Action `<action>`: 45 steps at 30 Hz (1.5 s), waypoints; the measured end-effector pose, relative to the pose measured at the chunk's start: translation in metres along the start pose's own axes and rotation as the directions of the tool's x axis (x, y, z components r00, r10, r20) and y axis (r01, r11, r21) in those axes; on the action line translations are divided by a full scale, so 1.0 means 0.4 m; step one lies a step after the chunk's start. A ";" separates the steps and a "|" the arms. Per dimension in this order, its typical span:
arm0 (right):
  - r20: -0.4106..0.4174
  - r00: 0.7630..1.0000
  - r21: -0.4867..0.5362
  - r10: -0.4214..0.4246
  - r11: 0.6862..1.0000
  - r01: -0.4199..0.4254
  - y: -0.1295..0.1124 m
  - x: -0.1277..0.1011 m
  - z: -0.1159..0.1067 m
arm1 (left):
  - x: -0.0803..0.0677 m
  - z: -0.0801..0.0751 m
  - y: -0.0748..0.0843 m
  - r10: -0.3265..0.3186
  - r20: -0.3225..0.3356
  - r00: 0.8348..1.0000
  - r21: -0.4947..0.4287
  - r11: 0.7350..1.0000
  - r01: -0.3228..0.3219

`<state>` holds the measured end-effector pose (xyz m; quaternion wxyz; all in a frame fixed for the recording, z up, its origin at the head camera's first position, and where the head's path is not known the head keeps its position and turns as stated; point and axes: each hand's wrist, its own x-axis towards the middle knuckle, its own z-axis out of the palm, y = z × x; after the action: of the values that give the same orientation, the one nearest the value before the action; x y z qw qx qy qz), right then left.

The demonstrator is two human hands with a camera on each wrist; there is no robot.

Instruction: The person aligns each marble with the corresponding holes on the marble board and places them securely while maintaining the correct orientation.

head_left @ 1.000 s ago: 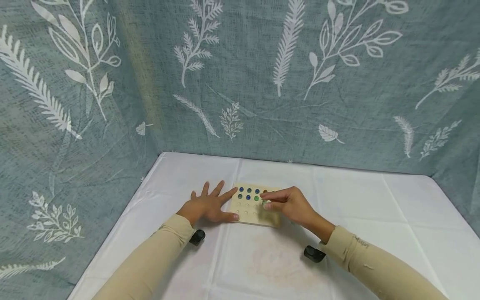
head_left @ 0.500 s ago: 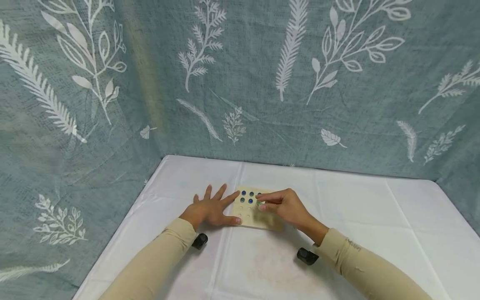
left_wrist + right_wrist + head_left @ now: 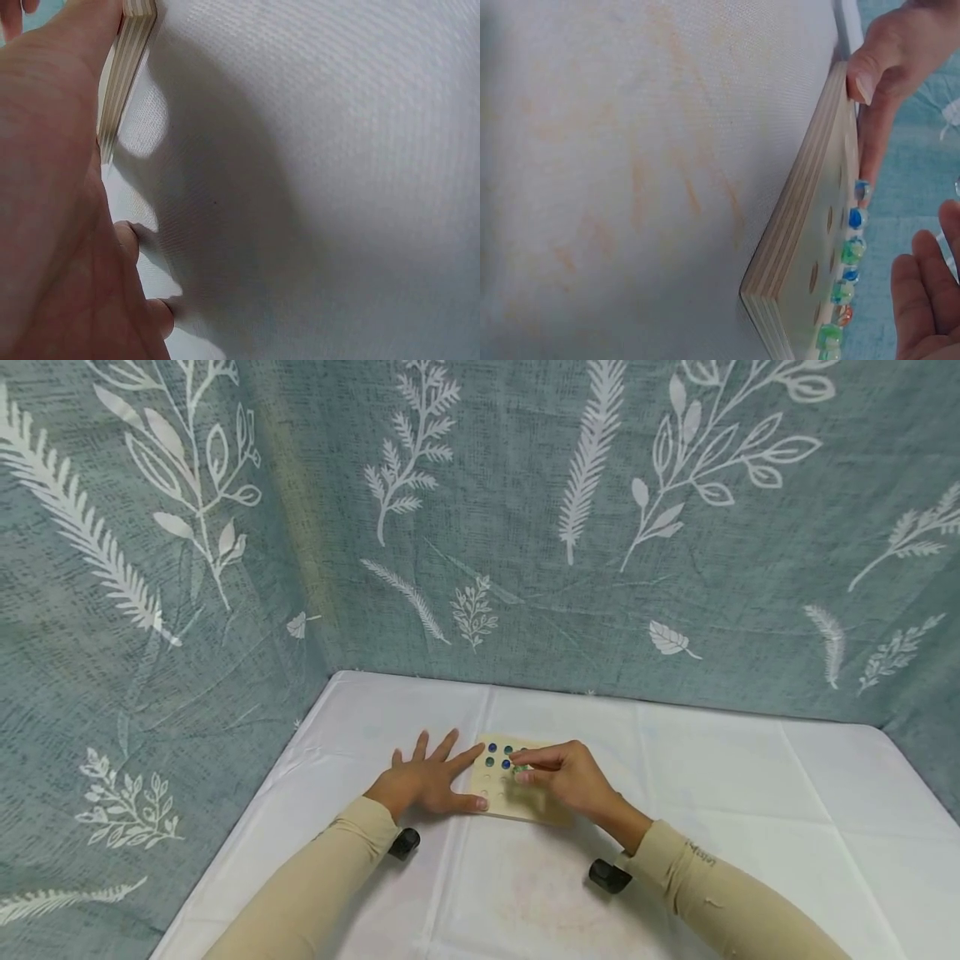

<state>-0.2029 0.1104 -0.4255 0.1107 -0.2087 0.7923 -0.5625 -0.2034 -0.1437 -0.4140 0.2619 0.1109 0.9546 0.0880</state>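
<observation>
A pale plywood board [image 3: 517, 808] with rows of round holes lies flat; blue and green glass marbles [image 3: 506, 764] sit in its far rows. My left hand [image 3: 423, 781] lies with fingers spread at the board's left side, its index fingertip and thumb touching the edge. Above the board, my right hand [image 3: 573, 777] has thumb and index finger close together. At the right wrist view's border a clear glass marble [image 3: 958, 186] shows by the fingertips, mostly cut off. The right hand hides part of the far rows; an orange marble [image 3: 843, 315] appears among the others in the right wrist view.
A white cloth [image 3: 720, 793] covers the table, with creases and faint orange stains. Leaf-patterned blue-green fabric [image 3: 525, 527] hangs behind and at the left. Black wrist cameras [image 3: 609, 877] sit under both forearms.
My right hand has moved left over the board, from the fourth column towards the second and third. The left hand stays at the board's edge. The head view has shifted slightly.
</observation>
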 end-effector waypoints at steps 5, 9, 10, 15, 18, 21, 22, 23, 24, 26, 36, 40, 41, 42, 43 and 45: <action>0.000 1.000 -0.026 0.002 1.000 -0.002 -0.007 0.006 0.010 | 0.004 0.004 -0.006 -0.001 0.002 1.000 -0.003 1.000 0.001; 0.002 1.000 -0.045 0.002 0.999 -0.001 -0.011 0.012 0.015 | 0.005 0.003 -0.005 -0.002 0.006 1.000 -0.005 1.000 0.003; 0.004 1.000 -0.050 -0.002 0.999 0.002 -0.012 0.014 0.016 | 0.005 0.003 -0.005 -0.003 0.008 1.000 -0.006 1.000 0.003; 0.019 1.000 -0.079 -0.022 0.997 0.024 -0.018 0.024 0.024 | 0.005 0.004 -0.008 -0.010 0.014 1.000 -0.008 1.000 0.010; 0.020 0.999 -0.090 -0.033 0.995 0.035 -0.019 0.028 0.027 | 0.005 0.003 -0.007 -0.012 0.011 1.000 -0.004 1.000 0.012; 0.024 0.999 -0.087 -0.037 0.995 0.039 -0.019 0.033 0.031 | 0.001 0.000 -0.005 -0.014 0.011 1.000 0.002 1.000 0.014; 0.025 0.999 -0.084 -0.041 0.996 0.043 -0.018 0.035 0.033 | 0.001 0.000 -0.004 -0.015 0.011 1.000 0.002 1.000 0.015; 0.027 0.999 -0.084 -0.041 0.996 0.043 -0.018 0.037 0.035 | 0.000 -0.001 -0.004 -0.015 0.010 1.000 0.002 1.000 0.015; 0.029 0.999 -0.085 -0.044 0.995 0.047 -0.017 0.039 0.036 | -0.001 -0.001 -0.004 -0.016 0.010 1.000 0.004 1.000 0.016; 0.031 0.998 -0.090 -0.050 0.995 0.052 -0.014 0.043 0.040 | -0.004 -0.001 -0.004 -0.018 0.013 1.000 0.007 1.000 0.017; 0.044 0.997 -0.124 -0.068 0.990 0.073 -0.018 0.060 0.051 | -0.009 -0.003 0.002 -0.022 0.010 1.000 0.014 1.000 0.022; 0.053 0.995 -0.149 -0.087 0.984 0.094 -0.021 0.065 0.054 | -0.007 -0.002 0.001 -0.022 0.005 1.000 0.017 1.000 0.022; 0.054 0.994 -0.163 -0.092 0.982 0.099 -0.021 0.066 0.054 | -0.006 -0.001 0.000 -0.022 0.004 1.000 0.016 1.000 0.022; 0.054 0.994 -0.179 -0.097 0.978 0.106 -0.020 0.069 0.055 | -0.006 -0.001 0.000 -0.022 0.004 1.000 0.015 1.000 0.022; 0.054 0.994 -0.195 -0.099 0.975 0.108 -0.019 0.071 0.055 | -0.006 -0.001 -0.001 -0.023 0.005 1.000 0.015 1.000 0.023; 0.050 0.994 -0.224 -0.098 0.969 0.107 -0.019 0.076 0.056 | -0.005 -0.001 -0.001 -0.023 0.008 1.000 0.008 1.000 0.022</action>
<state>-0.2191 0.0755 -0.4242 0.0722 -0.2716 0.8371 -0.4693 -0.2019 -0.1448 -0.4127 0.2661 0.1015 0.9552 0.0808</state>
